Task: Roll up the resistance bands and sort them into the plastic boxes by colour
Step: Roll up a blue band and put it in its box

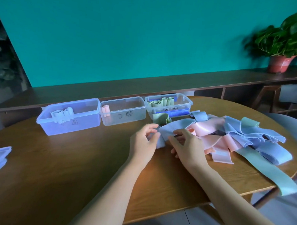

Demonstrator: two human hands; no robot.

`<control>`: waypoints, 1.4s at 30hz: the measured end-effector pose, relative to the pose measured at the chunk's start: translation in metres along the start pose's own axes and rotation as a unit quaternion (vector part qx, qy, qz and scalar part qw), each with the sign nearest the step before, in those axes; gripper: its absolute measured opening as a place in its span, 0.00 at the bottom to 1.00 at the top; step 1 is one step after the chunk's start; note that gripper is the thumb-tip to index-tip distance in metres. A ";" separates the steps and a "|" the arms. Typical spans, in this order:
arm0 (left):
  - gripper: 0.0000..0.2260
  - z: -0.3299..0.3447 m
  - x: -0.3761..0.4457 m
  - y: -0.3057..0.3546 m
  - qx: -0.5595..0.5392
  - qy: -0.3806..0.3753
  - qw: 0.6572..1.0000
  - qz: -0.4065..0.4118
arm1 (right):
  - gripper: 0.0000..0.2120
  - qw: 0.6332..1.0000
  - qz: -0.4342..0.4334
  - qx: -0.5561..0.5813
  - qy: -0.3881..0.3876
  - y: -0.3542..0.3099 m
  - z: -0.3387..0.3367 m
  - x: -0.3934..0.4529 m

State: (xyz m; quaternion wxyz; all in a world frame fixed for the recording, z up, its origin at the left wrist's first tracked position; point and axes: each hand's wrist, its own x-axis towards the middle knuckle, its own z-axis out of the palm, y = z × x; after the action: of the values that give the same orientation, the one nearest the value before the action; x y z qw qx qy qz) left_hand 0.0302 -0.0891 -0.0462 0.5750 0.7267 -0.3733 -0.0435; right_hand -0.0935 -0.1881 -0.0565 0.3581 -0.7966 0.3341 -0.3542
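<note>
**Both hands on a blue band at the bench**

We see the left hand [145, 140] with fingers curled, pinching the near end of a blue band [171, 129] that lies on the wooden bench [71, 159]. The right hand [185, 146] grips the same band just beside it, thumb over the upper edge. The band runs back to the right into a loose pile [238, 138] of blue, pink and green bands on the right part of the bench.

Three clear boxes stand in a row along the far edge. The left box [69, 118] holds pale rolls, the middle box [123, 112] holds one pink roll at its left wall, and the right box [169, 105] holds green rolls. A green band [161, 118] lies against the right box's front. A potted plant [282, 51] stands on the shelf behind.
</note>
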 end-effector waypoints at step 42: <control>0.18 -0.209 -0.097 0.102 0.045 -0.239 0.970 -0.025 | 0.14 0.893 -0.138 0.190 -0.384 -0.147 -0.027 -0.061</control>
State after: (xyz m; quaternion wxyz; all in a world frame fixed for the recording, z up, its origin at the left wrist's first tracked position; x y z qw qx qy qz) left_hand 0.0135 0.1301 0.0775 0.4348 0.7296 -0.4829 -0.2133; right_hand -0.1065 -0.0726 0.0556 0.5508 -0.8254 -0.0162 -0.1228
